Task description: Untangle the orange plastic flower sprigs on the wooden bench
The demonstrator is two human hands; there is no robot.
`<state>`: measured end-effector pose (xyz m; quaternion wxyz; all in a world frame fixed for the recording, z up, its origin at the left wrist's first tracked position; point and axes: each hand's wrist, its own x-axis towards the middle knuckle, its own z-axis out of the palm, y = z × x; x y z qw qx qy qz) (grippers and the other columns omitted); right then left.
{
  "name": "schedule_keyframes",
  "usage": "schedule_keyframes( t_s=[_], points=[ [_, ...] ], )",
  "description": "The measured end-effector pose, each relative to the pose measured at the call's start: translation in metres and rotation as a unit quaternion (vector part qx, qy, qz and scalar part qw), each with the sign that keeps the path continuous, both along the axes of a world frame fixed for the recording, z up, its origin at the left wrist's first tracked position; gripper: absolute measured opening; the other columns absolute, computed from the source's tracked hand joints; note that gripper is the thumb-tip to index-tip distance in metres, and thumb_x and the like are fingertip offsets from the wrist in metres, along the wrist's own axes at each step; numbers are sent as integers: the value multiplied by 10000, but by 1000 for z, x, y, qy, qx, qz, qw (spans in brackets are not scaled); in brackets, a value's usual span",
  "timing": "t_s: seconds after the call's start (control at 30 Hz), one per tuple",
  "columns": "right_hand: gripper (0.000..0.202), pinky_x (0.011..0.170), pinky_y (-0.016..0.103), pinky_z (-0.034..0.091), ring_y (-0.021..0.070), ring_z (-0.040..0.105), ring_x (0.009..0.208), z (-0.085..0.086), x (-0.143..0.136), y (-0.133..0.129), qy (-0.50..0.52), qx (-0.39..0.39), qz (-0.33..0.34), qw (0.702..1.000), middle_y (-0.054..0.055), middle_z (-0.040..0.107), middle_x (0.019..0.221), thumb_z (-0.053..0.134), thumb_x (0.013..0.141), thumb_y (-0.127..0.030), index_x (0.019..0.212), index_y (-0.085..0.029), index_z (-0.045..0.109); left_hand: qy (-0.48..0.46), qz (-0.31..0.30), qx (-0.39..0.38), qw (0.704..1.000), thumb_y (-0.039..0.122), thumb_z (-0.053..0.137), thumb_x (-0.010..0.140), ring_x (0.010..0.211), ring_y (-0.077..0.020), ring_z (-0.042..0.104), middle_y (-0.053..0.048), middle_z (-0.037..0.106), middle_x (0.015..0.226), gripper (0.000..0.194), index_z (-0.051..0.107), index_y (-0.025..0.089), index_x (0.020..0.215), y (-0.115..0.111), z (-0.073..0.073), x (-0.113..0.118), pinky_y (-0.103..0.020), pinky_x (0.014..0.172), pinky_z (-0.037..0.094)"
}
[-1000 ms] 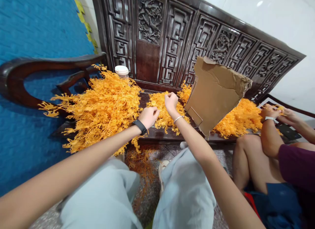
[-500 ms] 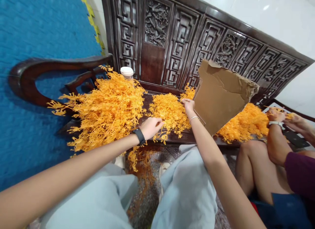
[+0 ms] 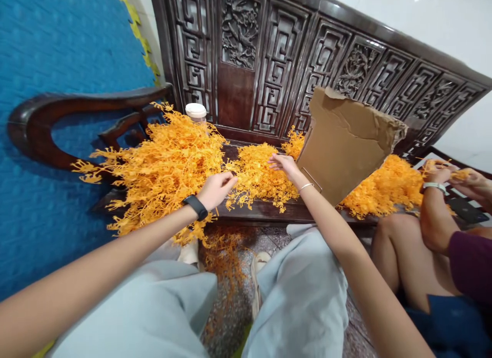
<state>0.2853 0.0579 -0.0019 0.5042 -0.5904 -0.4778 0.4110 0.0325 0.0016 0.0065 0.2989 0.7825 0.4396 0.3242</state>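
A large heap of orange plastic sprigs (image 3: 161, 168), with branching, feathery tips, lies at the left end of the dark wooden bench (image 3: 261, 209). My left hand (image 3: 217, 190) is at this heap's right edge, thumb and fingertips pinched together; what they hold, if anything, is too small to make out. Between the heap and a cardboard sheet sits a smaller, flatter pile of orange sprigs (image 3: 261, 181). Over its upper right part is my right hand (image 3: 284, 165), fingers stretched out and slightly apart, with nothing visible in them.
The torn cardboard sheet (image 3: 346, 142) leans upright right of my right hand, a metal staple-like wire at its lower edge. Behind the heap stands a white-lidded jar (image 3: 196, 112). Another orange pile (image 3: 388, 189) lies beyond the cardboard, where another person's hands (image 3: 438, 172) hold orange pieces.
My left hand has moved left and slightly up toward the large heap. My right hand has shifted left over the smaller pile, and its pinched fingers have straightened.
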Motion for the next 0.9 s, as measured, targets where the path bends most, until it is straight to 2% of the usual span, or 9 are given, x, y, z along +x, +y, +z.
schedule_keyframes(
  t_s=[0.1,0.17,0.23,0.47,0.67,0.8,0.9],
  points=[
    [288,564,173,468,101,632,671,10,-13,-15,20,-12,150,988,95,685,862,520,799,-389,791,-128,642,-1,9,-1,1000,417,426,758,488,-115,442,27,467,482,303,447,185,565,3,-1,0,-247,533,333],
    [270,592,183,474,109,632,727,13,-22,-22,17,-29,209,977,85,680,923,561,769,-393,827,-146,652,3,13,-4,1000,418,427,756,488,-116,442,26,467,482,302,449,185,565,4,0,0,-248,530,332],
    [246,608,184,473,105,624,746,13,-28,-26,11,-38,238,970,65,676,945,594,743,-372,865,-167,653,9,11,-3,1000,413,424,757,487,-115,438,25,466,480,306,441,186,553,5,0,0,-247,526,330],
    [190,663,204,467,108,615,766,7,-24,-25,2,2,214,977,25,665,837,668,660,-316,780,-172,641,29,-8,-38,999,413,430,752,496,-126,471,15,501,486,298,484,181,571,8,-4,1,-254,539,351],
    [192,668,207,455,96,598,727,7,-18,-26,-24,4,213,977,24,656,755,698,601,-281,723,-142,651,33,-12,-35,999,440,425,749,491,-126,475,11,507,491,327,478,181,556,11,-7,4,-257,543,358],
    [131,679,211,455,100,606,715,8,-14,-28,-30,27,184,982,31,671,745,649,619,-240,703,-140,651,48,-27,-30,998,434,420,750,495,-127,468,8,506,498,321,468,181,558,13,-8,7,-257,542,354],
    [92,643,206,447,103,606,660,10,-11,-30,-77,30,167,982,39,666,679,582,633,-195,633,-123,640,58,-45,-40,997,430,426,742,495,-125,463,11,498,490,310,456,184,556,12,-7,9,-251,534,346]
  ],
)
